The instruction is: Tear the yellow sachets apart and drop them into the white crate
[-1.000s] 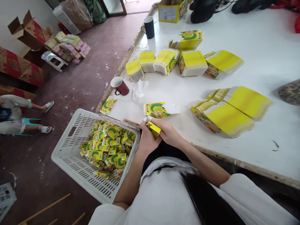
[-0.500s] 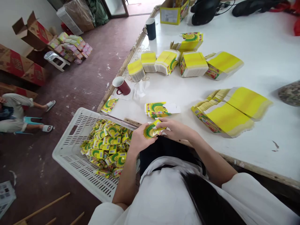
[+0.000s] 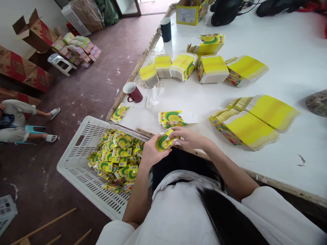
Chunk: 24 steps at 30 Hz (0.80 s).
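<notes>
A small yellow and green printed box (image 3: pixel 162 142) is held between both hands just in front of the table's edge. My left hand (image 3: pixel 152 152) is closed around its left end, thumb along the lower side. My right hand (image 3: pixel 184 136) grips its right end with fingers bent at the flap. Just beyond my hands, a flat stack of unfolded yellow cartons (image 3: pixel 170 118) lies on the table. Below and left stands a white plastic basket (image 3: pixel 74 166) with many small yellow boxes (image 3: pixel 120 153) heaped in it.
The white table (image 3: pixel 189 98) bears a row of yellow carton stacks (image 3: pixel 213 69), a larger carton stack (image 3: pixel 251 124), a red mug (image 3: pixel 133 92), a dark mug (image 3: pixel 166 30) and crumpled tissue (image 3: pixel 154 97). A seated person's legs (image 3: pixel 28 109) and cardboard boxes (image 3: pixel 22 69) are at left.
Both hands still hold the small box, with the right fingers shifted slightly at its end. The view has shifted a little; nothing else has visibly moved.
</notes>
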Each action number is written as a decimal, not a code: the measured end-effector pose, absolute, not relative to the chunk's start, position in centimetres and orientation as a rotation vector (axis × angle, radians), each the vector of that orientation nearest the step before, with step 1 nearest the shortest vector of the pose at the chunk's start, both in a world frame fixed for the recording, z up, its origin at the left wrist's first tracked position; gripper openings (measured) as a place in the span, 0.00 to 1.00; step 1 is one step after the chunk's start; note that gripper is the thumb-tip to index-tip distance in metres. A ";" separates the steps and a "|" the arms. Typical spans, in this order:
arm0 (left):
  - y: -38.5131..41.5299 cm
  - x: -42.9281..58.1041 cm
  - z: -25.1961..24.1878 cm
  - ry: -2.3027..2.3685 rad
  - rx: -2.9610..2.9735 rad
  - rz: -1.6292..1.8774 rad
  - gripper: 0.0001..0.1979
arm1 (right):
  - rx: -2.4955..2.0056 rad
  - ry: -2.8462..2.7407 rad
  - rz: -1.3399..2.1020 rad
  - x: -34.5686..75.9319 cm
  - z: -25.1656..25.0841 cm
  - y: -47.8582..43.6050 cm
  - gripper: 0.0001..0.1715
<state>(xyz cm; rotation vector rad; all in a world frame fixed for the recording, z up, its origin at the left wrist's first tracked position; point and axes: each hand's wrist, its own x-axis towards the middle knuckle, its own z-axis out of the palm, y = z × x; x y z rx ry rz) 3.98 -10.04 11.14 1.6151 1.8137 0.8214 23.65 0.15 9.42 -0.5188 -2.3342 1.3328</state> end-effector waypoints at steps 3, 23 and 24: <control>-9.6 4.8 10.8 1.879 1.622 0.940 0.29 | -0.637 -2.140 1.269 22.9 8.8 -1.1 0.11; -9.8 5.8 6.4 1.379 0.472 1.785 0.29 | -1.504 -2.041 0.788 22.5 6.3 3.0 0.14; -9.6 6.2 6.4 1.361 0.501 1.769 0.30 | -1.464 -1.978 0.912 22.5 6.4 2.6 0.15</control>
